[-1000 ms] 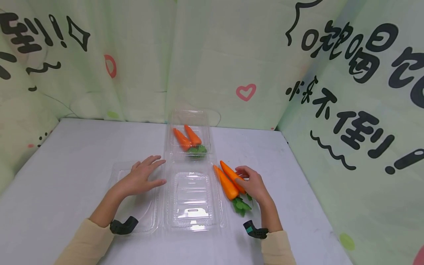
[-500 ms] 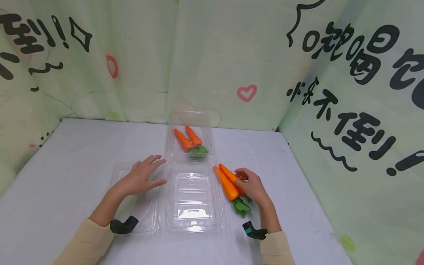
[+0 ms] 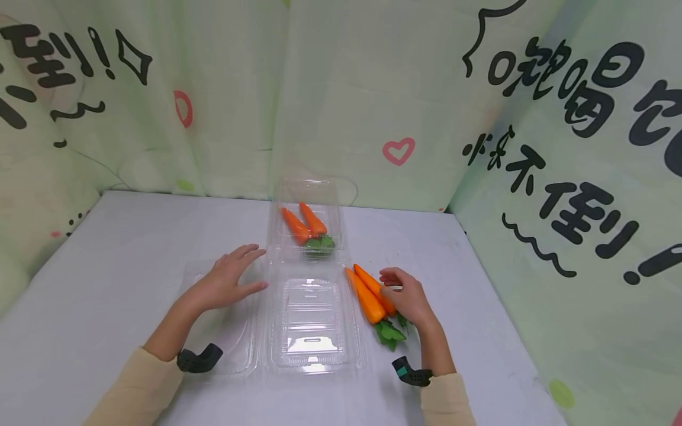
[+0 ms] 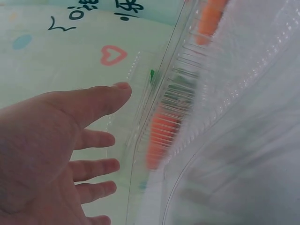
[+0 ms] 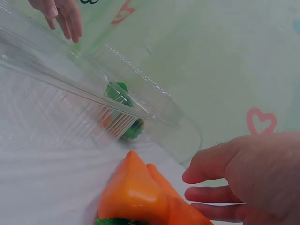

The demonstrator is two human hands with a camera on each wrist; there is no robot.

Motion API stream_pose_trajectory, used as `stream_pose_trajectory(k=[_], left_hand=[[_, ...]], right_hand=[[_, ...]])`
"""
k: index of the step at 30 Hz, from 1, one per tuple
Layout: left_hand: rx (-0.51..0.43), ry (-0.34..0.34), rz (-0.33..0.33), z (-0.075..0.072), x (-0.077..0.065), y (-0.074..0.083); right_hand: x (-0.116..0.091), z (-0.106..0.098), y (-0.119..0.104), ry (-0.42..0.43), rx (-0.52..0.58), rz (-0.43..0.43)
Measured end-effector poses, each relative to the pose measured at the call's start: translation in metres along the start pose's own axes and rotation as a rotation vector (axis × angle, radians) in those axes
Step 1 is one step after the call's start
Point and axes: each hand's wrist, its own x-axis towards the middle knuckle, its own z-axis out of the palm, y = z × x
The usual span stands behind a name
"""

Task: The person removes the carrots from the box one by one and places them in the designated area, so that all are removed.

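Note:
My left hand (image 3: 226,281) is held over the left half of an opened clear plastic clamshell box (image 3: 309,361), fingers spread, holding nothing. In the left wrist view its thumb and fingers stand apart. Two orange carrots with green leafy tops lie side by side along the box's right edge: a left carrot (image 3: 366,302) and a right carrot (image 3: 370,284). My right hand (image 3: 409,299) is beside the right carrot, fingers loosely bent. In the right wrist view, the thumb and fingers (image 5: 213,193) are just off the carrots with nothing between them.
Behind the opened box stands another clear plastic box (image 3: 303,190) with two carrots (image 3: 296,226) inside. The white table (image 3: 133,248) is enclosed by pale green printed curtains (image 3: 341,89) at the back and sides.
The right carrot has shifted slightly toward me and closer to the left one. My right hand has come slightly away from it. The left hand has barely moved.

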Motion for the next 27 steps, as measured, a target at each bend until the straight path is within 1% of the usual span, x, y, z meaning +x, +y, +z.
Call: stream_pose_trajectory(k=[5, 11, 19, 27], left_hand=[[0.005, 0.006, -0.002, -0.003, 0.003, 0.001], [-0.013, 0.025, -0.006, -0.004, 0.005, 0.003], [-0.044, 0.022, -0.007, -0.005, 0.009, 0.003], [-0.062, 0.022, -0.037, -0.005, 0.014, 0.003]], right_hand=[[-0.001, -0.003, -0.005, 0.010, 0.010, -0.030], [0.000, -0.005, -0.012, 0.007, 0.036, -0.058], [0.005, -0.003, -0.018, 0.002, 0.049, -0.072], [0.008, -0.001, -0.025, -0.001, 0.066, -0.094]])
